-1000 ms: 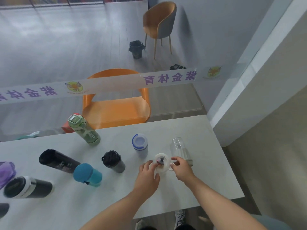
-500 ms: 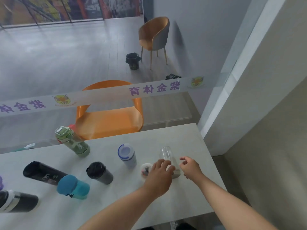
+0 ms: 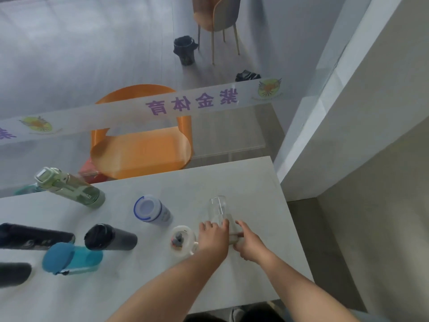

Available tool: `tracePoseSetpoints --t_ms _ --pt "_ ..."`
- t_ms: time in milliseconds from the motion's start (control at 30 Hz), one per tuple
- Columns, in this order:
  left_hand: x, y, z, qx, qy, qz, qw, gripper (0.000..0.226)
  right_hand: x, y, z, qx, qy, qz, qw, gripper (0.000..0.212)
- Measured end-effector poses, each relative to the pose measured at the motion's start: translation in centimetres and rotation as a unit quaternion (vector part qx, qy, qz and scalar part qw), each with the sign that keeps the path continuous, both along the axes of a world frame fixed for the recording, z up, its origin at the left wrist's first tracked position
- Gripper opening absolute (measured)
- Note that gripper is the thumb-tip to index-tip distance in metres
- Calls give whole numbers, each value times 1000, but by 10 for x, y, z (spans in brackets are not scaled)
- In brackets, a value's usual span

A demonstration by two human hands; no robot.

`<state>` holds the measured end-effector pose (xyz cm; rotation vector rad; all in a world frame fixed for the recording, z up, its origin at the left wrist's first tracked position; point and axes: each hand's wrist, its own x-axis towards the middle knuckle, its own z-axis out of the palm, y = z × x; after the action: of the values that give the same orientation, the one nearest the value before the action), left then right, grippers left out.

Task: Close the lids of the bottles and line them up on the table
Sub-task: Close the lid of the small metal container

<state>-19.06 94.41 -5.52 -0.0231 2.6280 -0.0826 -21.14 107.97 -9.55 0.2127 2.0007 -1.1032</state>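
Observation:
A clear lidless bottle (image 3: 218, 209) stands on the pale table (image 3: 243, 180). My left hand (image 3: 213, 239) and my right hand (image 3: 247, 242) both wrap its lower part. Its white ring-shaped lid (image 3: 182, 239) lies flat on the table just left of my left hand. A white bottle with a blue-rimmed lid (image 3: 152, 211) stands further left. A green bottle (image 3: 69, 188), a small black cup (image 3: 110, 238), a teal bottle (image 3: 70, 259) and two black bottles (image 3: 34, 237) fill the left side.
A glass partition with a printed band (image 3: 162, 105) runs along the table's far edge, with an orange chair (image 3: 141, 147) behind it. A white wall (image 3: 348, 112) rises at the right. The table's right edge lies close to my right hand.
Both hands left the white lid and moved right onto the clear bottle. The lid now lies alone on the table. The camera view shifted.

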Motion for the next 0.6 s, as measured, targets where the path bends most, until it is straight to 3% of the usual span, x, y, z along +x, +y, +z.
tracePoseSetpoints --t_ms 167,400,600 --pt "-4 -4 -10 27 21 17 999 43 -7 -1 -3 -23 19 -38 999 57" --pt "-26 -6 15 199 26 110 973 46 -46 35 46 -49 -1 10 999 56" --pt "-37 -9 42 247 80 134 956 40 -72 40 82 -32 6 56 998 47"
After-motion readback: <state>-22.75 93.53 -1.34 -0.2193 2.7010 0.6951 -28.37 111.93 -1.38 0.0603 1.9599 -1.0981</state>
